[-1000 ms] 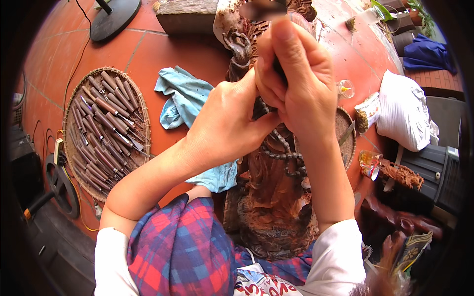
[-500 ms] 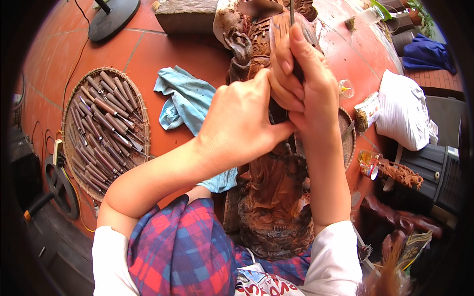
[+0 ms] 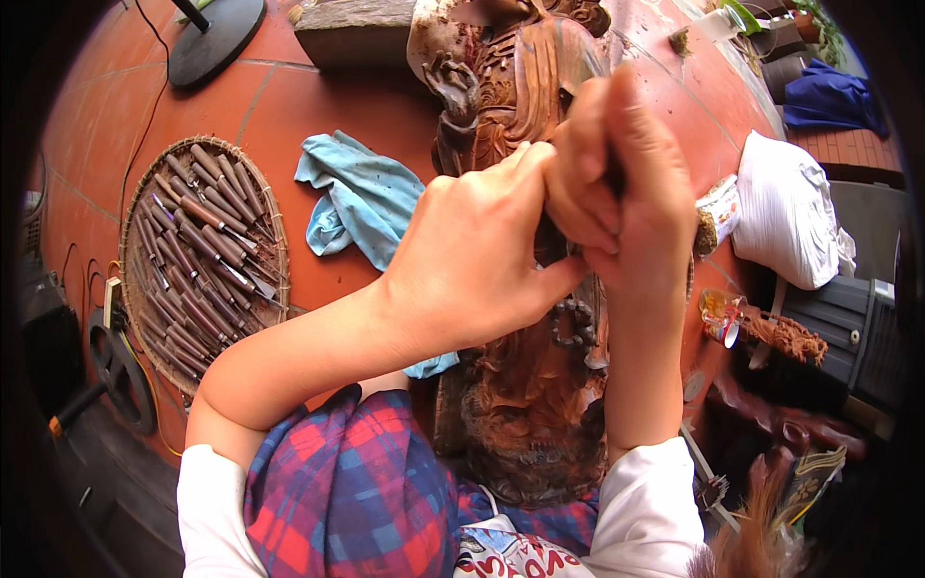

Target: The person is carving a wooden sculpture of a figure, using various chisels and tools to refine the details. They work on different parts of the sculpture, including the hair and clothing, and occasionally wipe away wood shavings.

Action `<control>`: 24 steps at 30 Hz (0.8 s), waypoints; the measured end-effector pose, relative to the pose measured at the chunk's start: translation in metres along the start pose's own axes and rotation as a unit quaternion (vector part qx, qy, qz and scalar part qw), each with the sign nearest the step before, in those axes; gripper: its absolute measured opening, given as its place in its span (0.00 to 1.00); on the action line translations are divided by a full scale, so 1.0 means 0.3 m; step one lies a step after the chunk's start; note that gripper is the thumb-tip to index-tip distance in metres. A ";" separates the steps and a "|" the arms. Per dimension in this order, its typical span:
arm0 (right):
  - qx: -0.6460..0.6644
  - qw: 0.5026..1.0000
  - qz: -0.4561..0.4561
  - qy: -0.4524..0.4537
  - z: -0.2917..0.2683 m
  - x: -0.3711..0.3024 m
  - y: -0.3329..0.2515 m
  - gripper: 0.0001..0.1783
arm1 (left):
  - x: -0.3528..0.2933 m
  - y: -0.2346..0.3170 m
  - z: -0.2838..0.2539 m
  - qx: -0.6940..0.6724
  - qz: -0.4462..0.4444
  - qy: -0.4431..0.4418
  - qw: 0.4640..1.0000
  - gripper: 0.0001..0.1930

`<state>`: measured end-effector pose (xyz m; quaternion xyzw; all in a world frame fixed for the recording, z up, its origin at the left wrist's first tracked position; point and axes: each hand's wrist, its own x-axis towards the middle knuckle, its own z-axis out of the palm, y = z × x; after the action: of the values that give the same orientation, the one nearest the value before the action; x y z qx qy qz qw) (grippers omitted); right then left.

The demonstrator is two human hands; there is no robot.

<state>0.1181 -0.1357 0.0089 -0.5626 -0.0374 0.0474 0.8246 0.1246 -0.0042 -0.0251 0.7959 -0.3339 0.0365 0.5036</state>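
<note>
A dark reddish-brown carved wooden figure [image 3: 525, 419] lies lengthwise before me, its folds and hand-shaped carving showing toward the far end. Over its middle, my right hand [image 3: 631, 188] is closed and partly blurred around the dark handle of a carving chisel [image 3: 613, 175]. Much of that tool is hidden by the fingers. My left hand [image 3: 467, 260] presses against the right one, knuckles up and fingers curled, thumb stretched toward the right palm. What the left fingers grip is hidden beneath them.
On the left, a round woven tray [image 3: 130, 226] holds several wood-handled carving tools [image 3: 207, 260]. A light blue cloth [image 3: 361, 197] lies beside the figure. A wooden block [image 3: 355, 34] stands at the far side; a white sack [image 3: 785, 207] and a grey crate [image 3: 833, 332] are at right.
My right hand has shifted right and slightly down, tilting as it moved. The metal shaft that stood above its thumb no longer shows clearly. The left hand has moved slightly right.
</note>
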 end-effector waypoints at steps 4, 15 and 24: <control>0.008 0.999 0.025 0.040 0.001 0.057 0.030 0.25 | 0.024 -0.014 -0.032 0.003 -0.122 -0.086 0.989 0.25; 0.135 0.990 -0.025 0.028 -0.025 0.052 0.022 0.26 | 0.037 -0.001 -0.031 0.009 -0.138 -0.112 0.984 0.30; 0.103 0.995 -0.011 0.012 -0.042 0.044 0.023 0.26 | 0.043 -0.004 -0.029 0.056 -0.077 -0.099 0.991 0.29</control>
<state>0.1325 -0.1433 -0.0020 -0.4748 -0.0286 0.0346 0.8790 0.1377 -0.0032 -0.0167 0.8459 -0.3171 -0.0623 0.4244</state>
